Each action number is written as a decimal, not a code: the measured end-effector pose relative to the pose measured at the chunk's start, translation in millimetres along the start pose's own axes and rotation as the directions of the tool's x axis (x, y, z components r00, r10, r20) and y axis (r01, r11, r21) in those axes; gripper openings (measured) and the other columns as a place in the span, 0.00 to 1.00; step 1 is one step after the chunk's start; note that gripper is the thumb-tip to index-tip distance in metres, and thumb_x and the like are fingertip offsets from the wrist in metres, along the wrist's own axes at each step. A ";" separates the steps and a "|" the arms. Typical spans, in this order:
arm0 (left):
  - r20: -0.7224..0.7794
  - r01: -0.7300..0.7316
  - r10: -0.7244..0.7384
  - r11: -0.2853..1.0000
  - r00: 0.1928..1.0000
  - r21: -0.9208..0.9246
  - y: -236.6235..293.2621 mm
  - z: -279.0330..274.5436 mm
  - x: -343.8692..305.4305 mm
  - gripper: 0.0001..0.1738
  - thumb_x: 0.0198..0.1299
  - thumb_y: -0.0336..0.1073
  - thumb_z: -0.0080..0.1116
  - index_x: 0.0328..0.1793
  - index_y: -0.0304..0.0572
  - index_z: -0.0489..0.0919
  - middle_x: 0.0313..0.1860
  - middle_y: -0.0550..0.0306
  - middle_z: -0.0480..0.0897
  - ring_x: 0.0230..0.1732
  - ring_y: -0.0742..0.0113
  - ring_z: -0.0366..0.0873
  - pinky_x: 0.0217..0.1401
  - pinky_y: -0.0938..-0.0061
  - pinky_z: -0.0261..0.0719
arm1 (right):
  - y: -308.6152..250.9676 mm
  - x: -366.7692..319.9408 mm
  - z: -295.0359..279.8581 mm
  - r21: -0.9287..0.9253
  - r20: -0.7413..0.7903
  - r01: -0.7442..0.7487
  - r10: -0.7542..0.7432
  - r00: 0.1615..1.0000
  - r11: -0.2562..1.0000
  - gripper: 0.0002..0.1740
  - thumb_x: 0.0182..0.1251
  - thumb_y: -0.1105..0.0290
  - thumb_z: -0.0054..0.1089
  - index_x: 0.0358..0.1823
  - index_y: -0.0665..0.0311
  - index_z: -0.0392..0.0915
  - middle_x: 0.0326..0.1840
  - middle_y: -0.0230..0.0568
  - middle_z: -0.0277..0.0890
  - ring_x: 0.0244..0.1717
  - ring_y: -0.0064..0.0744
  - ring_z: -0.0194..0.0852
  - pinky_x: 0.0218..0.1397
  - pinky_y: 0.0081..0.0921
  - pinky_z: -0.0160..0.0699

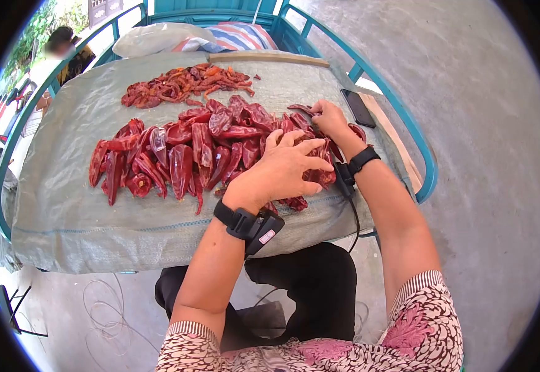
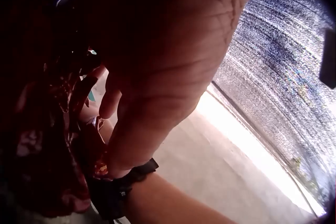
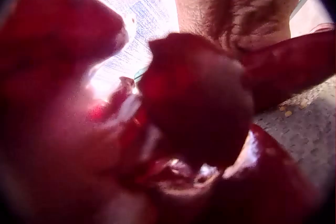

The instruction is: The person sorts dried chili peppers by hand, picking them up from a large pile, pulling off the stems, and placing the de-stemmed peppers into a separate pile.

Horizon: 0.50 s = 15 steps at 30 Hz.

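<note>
A long heap of dried red peppers [image 1: 203,146] lies across a woven sheet in the head view. The left hand [image 1: 282,167] is spread, palm down, over the right part of the heap, its fingers apart. Beyond it, at the heap's right end, the right hand [image 1: 332,121] pinches a dark red pepper [image 1: 301,109] between thumb and fingers. The left wrist view shows the left hand [image 2: 163,77] from close by, with dark peppers [image 2: 47,155] beside it. Glossy peppers [image 3: 194,98] fill much of the right wrist view, below part of the right hand [image 3: 236,8].
Smaller, orange-red pepper pieces [image 1: 186,85] form a second pile farther back. A phone [image 1: 358,108] lies at the right. Sacks [image 1: 164,40] and a wooden strip [image 1: 268,59] are at the back. A blue rail [image 1: 406,133] borders the sheet [image 1: 127,242]. A person [image 1: 74,56] is beyond, at left.
</note>
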<state>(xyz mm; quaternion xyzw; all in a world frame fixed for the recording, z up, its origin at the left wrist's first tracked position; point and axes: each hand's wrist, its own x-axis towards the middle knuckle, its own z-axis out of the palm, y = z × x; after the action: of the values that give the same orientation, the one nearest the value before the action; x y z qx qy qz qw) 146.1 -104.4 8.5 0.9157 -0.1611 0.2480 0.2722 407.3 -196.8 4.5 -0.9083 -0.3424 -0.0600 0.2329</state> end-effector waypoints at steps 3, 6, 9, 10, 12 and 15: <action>0.047 0.035 -0.036 0.999 0.998 0.014 0.9 -1.2 -0.1 0.26 0.52 0.46 0.73 0.60 0.70 0.87 0.74 0.57 0.75 0.79 0.47 0.61 0.81 0.35 0.46 | -6.9 -4.2 -9.6 -0.002 -0.027 0.070 -0.070 0.997 0.998 0.16 0.57 0.66 0.71 0.46 0.62 0.85 0.46 0.52 0.87 0.53 0.49 0.85 0.57 0.42 0.81; 0.046 0.042 -0.044 0.998 0.998 0.048 2.8 1.2 0.8 0.26 0.52 0.47 0.73 0.61 0.70 0.87 0.71 0.56 0.77 0.78 0.48 0.63 0.81 0.33 0.45 | -18.1 -5.7 -22.9 0.314 -0.074 0.155 -0.139 0.988 0.937 0.20 0.61 0.61 0.71 0.50 0.65 0.84 0.49 0.50 0.87 0.52 0.44 0.86 0.56 0.39 0.82; 0.057 0.072 -0.076 0.995 0.996 0.068 5.9 0.8 0.6 0.25 0.51 0.46 0.74 0.59 0.69 0.87 0.66 0.57 0.80 0.76 0.50 0.65 0.81 0.32 0.44 | -15.8 -11.8 -43.7 0.326 -0.091 0.139 -0.116 0.989 0.935 0.25 0.65 0.59 0.69 0.59 0.66 0.80 0.52 0.50 0.86 0.52 0.41 0.86 0.56 0.36 0.82; 0.080 0.092 -0.098 0.993 0.992 0.075 8.4 -1.5 1.6 0.24 0.52 0.45 0.74 0.58 0.67 0.87 0.64 0.58 0.81 0.75 0.51 0.67 0.82 0.32 0.44 | -4.1 -9.5 -53.0 0.266 -0.115 0.133 -0.105 0.988 0.955 0.25 0.66 0.59 0.68 0.60 0.65 0.80 0.53 0.50 0.86 0.53 0.42 0.85 0.56 0.35 0.81; 0.093 0.121 -0.126 0.991 0.988 0.060 10.0 -2.9 4.4 0.22 0.52 0.44 0.73 0.56 0.65 0.87 0.60 0.61 0.83 0.73 0.54 0.69 0.82 0.32 0.43 | 31.1 -7.1 -60.7 0.185 -0.058 0.065 -0.055 0.997 0.981 0.27 0.66 0.58 0.68 0.61 0.65 0.80 0.53 0.51 0.86 0.56 0.42 0.84 0.57 0.36 0.81; 0.046 0.143 -0.142 0.990 0.989 -0.008 9.9 -4.1 3.3 0.17 0.53 0.39 0.73 0.51 0.61 0.87 0.52 0.65 0.86 0.69 0.58 0.72 0.82 0.32 0.42 | 59.8 -17.4 -68.0 0.164 0.088 -0.110 0.096 0.991 0.980 0.27 0.65 0.57 0.67 0.62 0.65 0.80 0.56 0.51 0.85 0.58 0.43 0.83 0.58 0.37 0.80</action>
<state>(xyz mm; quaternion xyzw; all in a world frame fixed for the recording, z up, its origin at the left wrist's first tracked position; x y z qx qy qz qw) 143.0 -110.5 17.4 0.9287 -0.1027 0.2065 0.2905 436.4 -278.0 37.1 -0.9035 -0.3076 0.0176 0.2979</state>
